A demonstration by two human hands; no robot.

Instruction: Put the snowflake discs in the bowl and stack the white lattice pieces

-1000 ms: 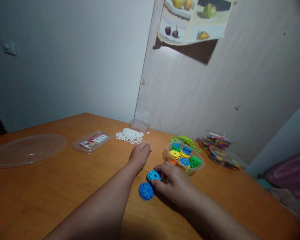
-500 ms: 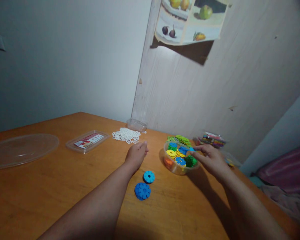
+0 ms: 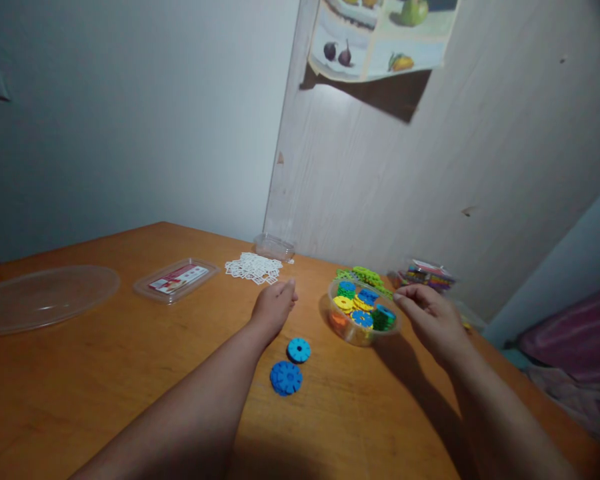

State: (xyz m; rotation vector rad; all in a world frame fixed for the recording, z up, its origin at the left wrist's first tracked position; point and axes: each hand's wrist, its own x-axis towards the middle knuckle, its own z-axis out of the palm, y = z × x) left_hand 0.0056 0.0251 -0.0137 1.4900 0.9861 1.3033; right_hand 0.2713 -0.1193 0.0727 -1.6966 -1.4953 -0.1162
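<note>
My left hand [image 3: 274, 308] rests on the orange table [image 3: 105, 373] with its fingers curled in, holding nothing that I can see. Just below it lie two toothed plastic discs, a light blue disc [image 3: 299, 349] and a darker blue disc [image 3: 286, 377]. My right hand [image 3: 433, 321] hovers at the right rim of a clear bowl [image 3: 351, 335] filled with several yellow, blue, green and orange discs. Its fingers are bent and its thumb and forefinger are pinched close together. Whether they hold a piece is hidden.
A pile of white square pieces [image 3: 253, 268] and a small clear tub [image 3: 275, 246] sit behind my left hand. A labelled clear lid [image 3: 176, 280] and a large clear oval lid [image 3: 45, 297] lie left. Green pieces [image 3: 363, 275] and tubs of coloured pieces [image 3: 425, 275] stand by the wall.
My right hand left the two blue discs, reached into the bowl, then drew back to its right rim. My left hand has stayed put.
</note>
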